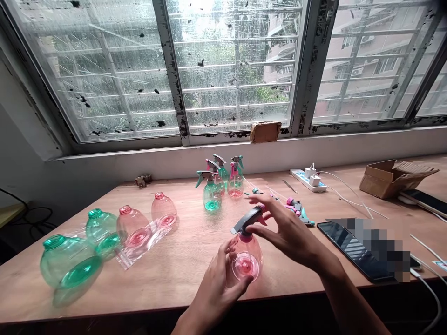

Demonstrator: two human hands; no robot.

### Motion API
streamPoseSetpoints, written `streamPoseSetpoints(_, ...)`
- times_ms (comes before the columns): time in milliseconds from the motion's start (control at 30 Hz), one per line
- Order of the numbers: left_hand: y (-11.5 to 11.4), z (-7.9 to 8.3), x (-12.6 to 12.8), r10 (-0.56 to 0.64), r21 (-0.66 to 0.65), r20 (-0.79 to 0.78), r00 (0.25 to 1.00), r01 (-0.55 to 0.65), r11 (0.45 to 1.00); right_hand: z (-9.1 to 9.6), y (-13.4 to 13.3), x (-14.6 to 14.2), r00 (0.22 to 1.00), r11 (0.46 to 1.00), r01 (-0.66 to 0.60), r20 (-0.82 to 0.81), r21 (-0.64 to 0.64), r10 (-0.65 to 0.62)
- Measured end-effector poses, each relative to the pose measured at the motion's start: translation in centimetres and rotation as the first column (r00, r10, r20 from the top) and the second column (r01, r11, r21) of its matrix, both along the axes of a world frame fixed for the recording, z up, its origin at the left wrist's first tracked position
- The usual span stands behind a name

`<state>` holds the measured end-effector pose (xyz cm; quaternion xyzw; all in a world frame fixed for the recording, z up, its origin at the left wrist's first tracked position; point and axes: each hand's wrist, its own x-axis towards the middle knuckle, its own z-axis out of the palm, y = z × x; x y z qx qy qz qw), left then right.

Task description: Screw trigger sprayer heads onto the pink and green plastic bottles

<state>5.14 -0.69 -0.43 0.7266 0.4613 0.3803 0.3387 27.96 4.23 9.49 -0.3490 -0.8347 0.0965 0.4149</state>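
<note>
My left hand (214, 286) grips the round body of a pink spray bottle (248, 260) near the table's front edge. A grey trigger head (246, 221) with a pink collar sits on the bottle's neck. My right hand (284, 230) hovers over that head, fingers curved around it and touching it. Several finished spray bottles (220, 184), green and pink, stand behind on the wooden table (181, 260). Loose trigger heads (296, 209) lie just right of my right hand.
Headless green bottles (70, 265) and pink bottles (134, 225) lie at the left with clear plastic bags. A phone (352, 249), a power strip (309, 180) with cables and a cardboard box (391, 177) are at the right. A barred window runs behind.
</note>
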Motion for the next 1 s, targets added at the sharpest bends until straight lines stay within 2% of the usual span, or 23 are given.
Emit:
streamPoseSetpoints(133, 0.1, 0.0, -0.1, 0.013, 0.012, -0.007, 1.0, -0.013, 1.0, 0.1, 0.1, -0.2, 0.999, 0.999, 0.04, 0.03, 0.005, -0.04)
streamPoseSetpoints(300, 0.4, -0.4, -0.1, 0.055, 0.028, -0.026, 0.998, -0.054, 0.998, 0.6, -2.2, -1.2, 0.985, 0.994, 0.105, 0.133, 0.025, -0.108)
streamPoseSetpoints(400, 0.4, -0.3, -0.1, 0.046, 0.024, -0.005, 0.999, -0.046, 0.999, 0.8, -3.6, -1.2, 0.985, 0.998, -0.012, 0.171, -0.065, 0.023)
streamPoseSetpoints(500, 0.3, 0.0, -0.1, -0.006, 0.012, 0.038, 0.999, 0.005, 1.0, 0.8, -3.3, -0.4, 0.979, 0.978, -0.156, 0.113, -0.136, 0.172)
streamPoseSetpoints(667, -0.1, 0.9, -0.2, -0.105, 0.022, 0.037, 0.994, 0.104, 0.994, 0.8, -0.5, 1.4, 0.987, 0.987, -0.16, -0.008, -0.006, 0.16)
streamPoseSetpoints(767, -0.4, 1.6, -0.2, -0.159, -0.007, 0.006, 0.987, 0.159, 0.987, 0.9, 0.5, 1.8, 0.967, 0.968, -0.25, 0.06, 0.008, 0.249)
streamPoseSetpoints(867, -0.6, 2.0, -0.2, -0.174, -0.025, 0.005, 0.985, 0.174, 0.984, 0.8, 0.6, 1.4, 0.928, 0.935, -0.351, 0.112, -0.047, 0.355)
streamPoseSetpoints(933, -0.6, 2.0, -0.2, -0.171, -0.02, 0.007, 0.985, 0.171, 0.985, 0.7, 0.5, 0.9, 0.936, 0.941, -0.334, 0.093, -0.055, 0.338)
streamPoseSetpoints(1000, -0.5, 2.0, -0.3, -0.163, -0.016, -0.001, 0.987, 0.163, 0.987, 0.5, 0.2, 0.2, 0.965, 0.967, -0.253, 0.065, -0.038, 0.255)
